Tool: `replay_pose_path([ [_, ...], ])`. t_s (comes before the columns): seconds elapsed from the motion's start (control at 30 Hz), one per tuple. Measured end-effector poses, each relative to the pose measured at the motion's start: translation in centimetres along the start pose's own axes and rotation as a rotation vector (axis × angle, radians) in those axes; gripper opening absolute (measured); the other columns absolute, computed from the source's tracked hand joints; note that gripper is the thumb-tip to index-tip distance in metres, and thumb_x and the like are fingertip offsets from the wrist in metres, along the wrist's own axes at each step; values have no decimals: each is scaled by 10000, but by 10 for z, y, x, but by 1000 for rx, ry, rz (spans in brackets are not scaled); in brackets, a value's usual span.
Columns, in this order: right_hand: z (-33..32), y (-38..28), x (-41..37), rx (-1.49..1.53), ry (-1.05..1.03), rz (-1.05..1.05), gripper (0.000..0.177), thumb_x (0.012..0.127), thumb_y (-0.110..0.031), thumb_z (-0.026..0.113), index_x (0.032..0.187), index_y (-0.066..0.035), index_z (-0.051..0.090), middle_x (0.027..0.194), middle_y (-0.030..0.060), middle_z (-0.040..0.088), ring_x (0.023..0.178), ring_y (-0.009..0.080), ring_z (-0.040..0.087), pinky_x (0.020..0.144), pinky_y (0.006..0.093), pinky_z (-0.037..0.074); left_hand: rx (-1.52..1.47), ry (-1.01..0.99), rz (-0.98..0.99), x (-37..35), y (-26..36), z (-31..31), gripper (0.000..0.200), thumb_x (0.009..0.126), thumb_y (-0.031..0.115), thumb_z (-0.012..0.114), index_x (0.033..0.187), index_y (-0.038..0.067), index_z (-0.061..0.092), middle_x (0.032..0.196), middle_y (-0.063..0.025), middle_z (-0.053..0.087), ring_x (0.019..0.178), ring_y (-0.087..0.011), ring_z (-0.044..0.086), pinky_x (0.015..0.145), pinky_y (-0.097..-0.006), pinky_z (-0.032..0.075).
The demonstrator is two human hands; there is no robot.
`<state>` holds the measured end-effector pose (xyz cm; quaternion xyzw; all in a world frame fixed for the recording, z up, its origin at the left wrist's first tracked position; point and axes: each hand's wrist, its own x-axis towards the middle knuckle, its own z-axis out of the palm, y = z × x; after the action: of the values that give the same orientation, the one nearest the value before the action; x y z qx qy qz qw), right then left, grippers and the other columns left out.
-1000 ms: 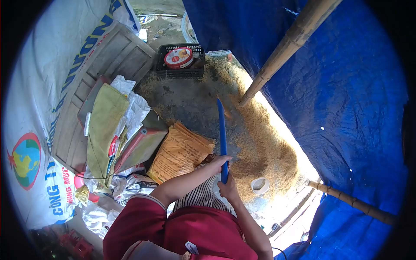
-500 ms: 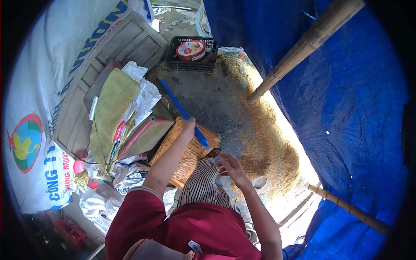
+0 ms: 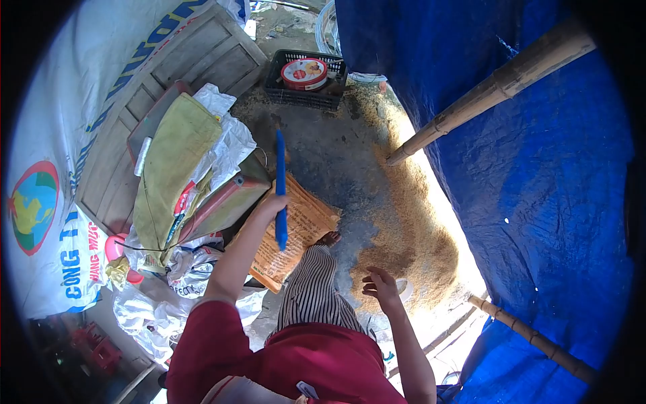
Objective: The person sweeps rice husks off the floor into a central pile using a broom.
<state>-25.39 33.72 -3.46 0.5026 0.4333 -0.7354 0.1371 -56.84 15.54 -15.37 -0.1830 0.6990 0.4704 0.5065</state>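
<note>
My left hand (image 3: 274,204) is closed on a long, thin blue object (image 3: 280,148), seen edge-on, so its kind does not show. It stands nearly straight up and down in view, above an orange-brown printed sack (image 3: 299,232) lying on the floor. My right hand (image 3: 382,288) is empty, its fingers bent and apart, over the floor beside a heap of golden-brown grain or husks (image 3: 434,256). Partly hidden behind that hand is a round white thing (image 3: 404,289). My foot (image 3: 330,238) rests at the sack's right edge.
A black crate (image 3: 306,97) holds a red round tin (image 3: 304,74). Folded sacks (image 3: 176,161) and a wooden door panel (image 3: 195,64) lie at left. Bamboo poles (image 3: 484,94) and a blue tarp (image 3: 538,202) border the right side.
My left hand has swung the blue object from a slant to nearly upright and shifted slightly left. My right hand has moved right and down, away from my knee.
</note>
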Motion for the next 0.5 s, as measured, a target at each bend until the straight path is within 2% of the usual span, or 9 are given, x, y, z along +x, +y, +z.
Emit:
replay_pose_path([
  [0.07,-1,1,2,7,2,-9,320,852,-212,434,1107,-21,457,849,116,554,669,151,551,598,273,495,6,-7,-1,-29,-7,-3,132,791,119,503,799,3,440,583,-107,493,435,-204,509,365,-333,428],
  [0.13,0,0,5,9,2,-20,319,850,-210,434,1104,-19,460,847,117,556,673,152,553,599,273,496,-22,140,-19,-37,-15,-2,157,796,155,501,799,12,436,540,-71,459,379,-172,452,335,-317,399],
  [0.17,1,1,6,-7,3,-7,320,849,-209,432,1103,-16,459,845,118,556,675,153,553,601,271,496,-26,138,-17,-30,-18,0,157,796,155,501,799,12,436,540,-71,459,379,-172,452,335,-317,399],
  [0.23,1,1,4,-24,13,6,322,847,-207,431,1102,-13,459,843,118,557,677,153,554,603,270,496,10,278,65,-8,-23,8,198,816,150,506,785,-26,421,563,-93,472,417,-193,496,342,-328,414],
  [0.37,-4,0,2,-23,12,-14,326,846,-206,429,1103,-8,457,840,118,556,675,153,554,608,268,498,-37,376,-129,86,-21,23,125,825,82,435,826,-37,396,588,-107,447,438,-207,488,380,-338,437],
  [0.4,-6,3,0,-10,21,-10,328,847,-208,430,1105,-8,456,840,118,557,674,153,554,611,269,500,-33,373,-133,91,-17,31,125,825,82,435,826,-37,396,588,-107,447,438,-207,488,380,-338,437],
  [0.47,-8,11,-6,-5,23,19,328,849,-208,429,1108,-9,454,840,118,556,674,151,553,611,268,500,-243,-41,-54,84,-15,51,119,824,74,413,846,-40,384,597,-112,433,450,-212,488,404,-340,449],
  [0.5,-8,9,-4,1,26,23,328,851,-208,428,1111,-10,452,840,118,556,674,148,553,611,268,501,-242,-38,-48,78,-10,59,119,824,74,413,846,-40,384,597,-112,433,450,-212,488,404,-340,449],
])
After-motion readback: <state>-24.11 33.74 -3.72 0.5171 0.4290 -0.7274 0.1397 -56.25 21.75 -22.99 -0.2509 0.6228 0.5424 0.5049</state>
